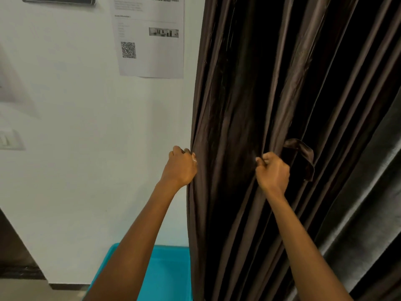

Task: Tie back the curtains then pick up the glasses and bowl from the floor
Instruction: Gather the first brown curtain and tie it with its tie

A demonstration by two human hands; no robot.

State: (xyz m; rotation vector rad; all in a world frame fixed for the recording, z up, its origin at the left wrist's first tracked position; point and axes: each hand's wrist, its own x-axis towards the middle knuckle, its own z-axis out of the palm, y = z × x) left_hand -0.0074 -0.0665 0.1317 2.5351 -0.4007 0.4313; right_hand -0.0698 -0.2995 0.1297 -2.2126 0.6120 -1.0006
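Forearms [134, 246] reach up past teal bin [167, 274] to dark brown curtain [249, 83] hanging by white wall [86, 127]. L hand [181, 168] curls round curtain's left edge. R hand [273, 172] fist pinches a mid fold, tie-back strap [303, 157] looped just beside it.

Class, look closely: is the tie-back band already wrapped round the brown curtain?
No, the tie-back band hangs as a loose loop beside the right hand, not encircling the brown curtain.
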